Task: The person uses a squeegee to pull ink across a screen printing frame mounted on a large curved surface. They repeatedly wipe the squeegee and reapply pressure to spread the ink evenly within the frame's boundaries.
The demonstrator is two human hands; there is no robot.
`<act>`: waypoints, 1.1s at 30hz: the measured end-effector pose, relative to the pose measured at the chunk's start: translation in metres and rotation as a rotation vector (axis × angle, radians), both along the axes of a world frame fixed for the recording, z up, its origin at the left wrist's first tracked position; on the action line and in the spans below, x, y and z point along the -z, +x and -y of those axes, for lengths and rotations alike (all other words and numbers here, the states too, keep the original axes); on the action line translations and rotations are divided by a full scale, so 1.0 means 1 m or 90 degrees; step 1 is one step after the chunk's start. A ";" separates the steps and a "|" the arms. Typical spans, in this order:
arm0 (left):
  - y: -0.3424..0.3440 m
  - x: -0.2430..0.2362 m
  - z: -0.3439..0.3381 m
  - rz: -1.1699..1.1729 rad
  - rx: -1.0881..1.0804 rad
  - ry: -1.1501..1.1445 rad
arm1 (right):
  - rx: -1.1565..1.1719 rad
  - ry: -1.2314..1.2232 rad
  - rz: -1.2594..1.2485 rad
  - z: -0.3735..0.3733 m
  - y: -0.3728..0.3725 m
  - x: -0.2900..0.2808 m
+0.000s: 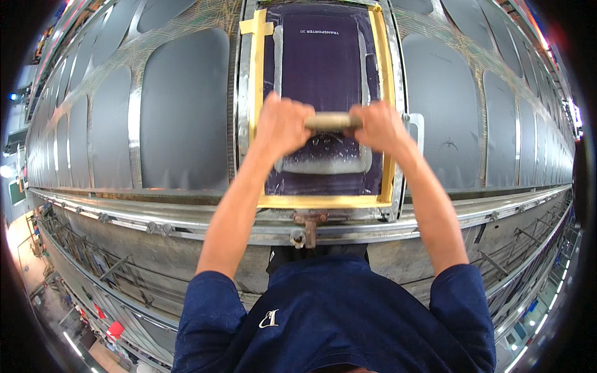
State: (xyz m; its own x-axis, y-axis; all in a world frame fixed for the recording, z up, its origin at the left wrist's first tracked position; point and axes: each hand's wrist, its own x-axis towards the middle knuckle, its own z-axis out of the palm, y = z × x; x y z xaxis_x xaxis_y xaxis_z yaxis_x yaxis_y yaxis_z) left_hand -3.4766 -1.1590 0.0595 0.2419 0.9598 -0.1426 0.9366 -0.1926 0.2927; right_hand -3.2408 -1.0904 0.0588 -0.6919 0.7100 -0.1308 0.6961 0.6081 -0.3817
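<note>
Both my hands grip a wooden-handled squeegee [333, 120], one at each end. My left hand [283, 126] is closed round its left end, and my right hand [377, 127] round its right end. Below them lies a dark purple printing screen [318, 68] in a metal frame [243, 93]. Yellow tape [324, 201] borders its mesh. A pale, wet-looking band of ink [323, 165] crosses the mesh on my side of the squeegee, and pale streaks run up both sides. The squeegee's blade is hidden, and the hands are slightly blurred.
Dark grey rounded panels [185, 112] lie in rows on a long table, left and right of the frame. A metal rail [186, 229] runs along the near edge, with a rusty bracket [310, 229] below the frame. A metal handle [418, 133] sticks out at the frame's right.
</note>
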 end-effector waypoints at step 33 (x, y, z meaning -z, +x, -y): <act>-0.287 -0.016 0.204 0.045 -0.082 0.166 | 0.564 -0.069 -0.460 0.088 -0.208 0.055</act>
